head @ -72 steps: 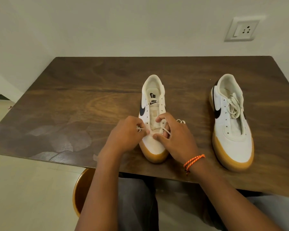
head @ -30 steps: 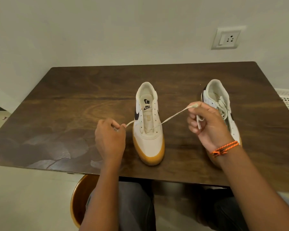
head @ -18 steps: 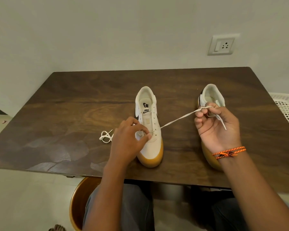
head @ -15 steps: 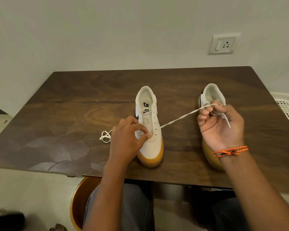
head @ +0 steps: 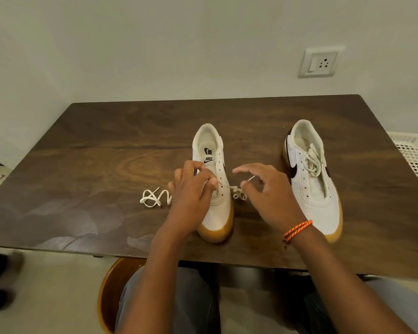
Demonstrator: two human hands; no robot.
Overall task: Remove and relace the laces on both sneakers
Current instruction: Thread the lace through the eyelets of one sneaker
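Near sneaker [head: 214, 189], toe toward person | lace [head: 235, 192] runs crosswise through low eyelets | left hand [head: 191, 198] pinches it atop sneaker | right hand [head: 268, 196], just right, fingers spread, holding nothing.

A dark wooden table [head: 87, 165] stands against a pale wall [head: 155, 44] bearing a white socket [head: 319, 62].

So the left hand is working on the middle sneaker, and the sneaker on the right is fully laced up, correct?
Not quite. In the head view the left hand is on the middle sneaker, but the right sneaker isn't laced: its eyelets are bare and its lace lies bunched loose on top.
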